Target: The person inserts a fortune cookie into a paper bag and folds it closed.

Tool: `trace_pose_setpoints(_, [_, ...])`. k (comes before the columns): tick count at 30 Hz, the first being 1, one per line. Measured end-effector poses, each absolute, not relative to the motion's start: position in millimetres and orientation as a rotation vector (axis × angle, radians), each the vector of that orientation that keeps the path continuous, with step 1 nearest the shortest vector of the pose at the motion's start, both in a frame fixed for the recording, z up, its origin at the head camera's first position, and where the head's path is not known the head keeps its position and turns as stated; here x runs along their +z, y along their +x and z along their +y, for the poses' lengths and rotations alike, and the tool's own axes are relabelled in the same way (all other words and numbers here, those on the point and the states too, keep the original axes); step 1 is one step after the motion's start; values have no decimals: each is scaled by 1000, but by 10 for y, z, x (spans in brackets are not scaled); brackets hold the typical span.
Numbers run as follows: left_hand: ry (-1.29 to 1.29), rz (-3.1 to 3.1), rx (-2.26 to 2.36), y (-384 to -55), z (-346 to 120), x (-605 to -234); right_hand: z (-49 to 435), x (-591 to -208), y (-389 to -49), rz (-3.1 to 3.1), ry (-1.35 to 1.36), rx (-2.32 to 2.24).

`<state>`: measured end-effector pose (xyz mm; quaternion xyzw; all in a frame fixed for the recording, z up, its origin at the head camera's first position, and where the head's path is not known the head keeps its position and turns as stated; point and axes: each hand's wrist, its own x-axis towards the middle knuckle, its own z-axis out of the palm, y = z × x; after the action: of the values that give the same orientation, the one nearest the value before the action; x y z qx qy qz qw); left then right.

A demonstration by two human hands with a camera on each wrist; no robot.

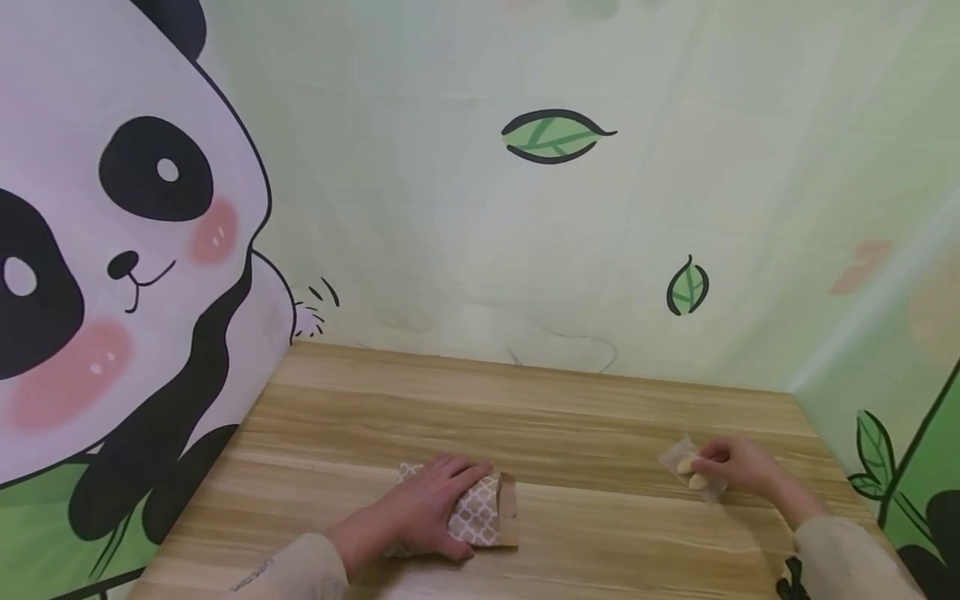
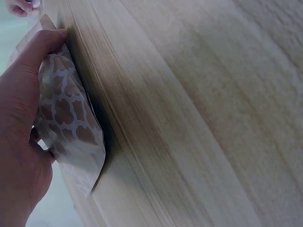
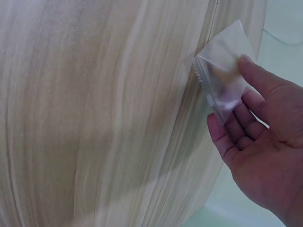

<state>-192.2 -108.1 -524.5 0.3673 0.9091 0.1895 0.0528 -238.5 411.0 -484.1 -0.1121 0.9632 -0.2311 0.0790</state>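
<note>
A brown paper bag (image 1: 477, 518) with a white lattice pattern lies on the wooden table in the head view, its open end facing right. My left hand (image 1: 427, 508) grips it from above, thumb on the near side and fingers over the far side. In the left wrist view the same bag (image 2: 71, 113) bulges slightly under the thumb. Off to the right, my right hand (image 1: 738, 467) pinches a small clear packet (image 1: 681, 455) with pale pieces inside. The right wrist view shows this packet (image 3: 222, 52) with a serrated edge, held between thumb and fingers; its contents are blurred.
The wooden table (image 1: 585, 433) runs back to a pale green printed cloth (image 1: 420, 208) with a panda and leaves. A small black object (image 1: 791, 579) shows beside the right sleeve at the near right edge.
</note>
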Motion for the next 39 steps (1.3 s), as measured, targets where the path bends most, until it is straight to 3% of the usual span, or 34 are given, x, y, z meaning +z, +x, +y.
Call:
trace_pose_setpoints(14, [1143,2783,570,-1939,-1078,-5248,3893,-4718,-2348,2781,-429,-773])
trace_pose_setpoints(25, [1137,2769,564,-1965,-1031,-5241,3084,-4581,-2252,2649,-505,-1090])
trace_pose_setpoints(39, [1152,2767,562,-1952,-1019,-5233,2246,-4911,-2042,2486,-545,-1322])
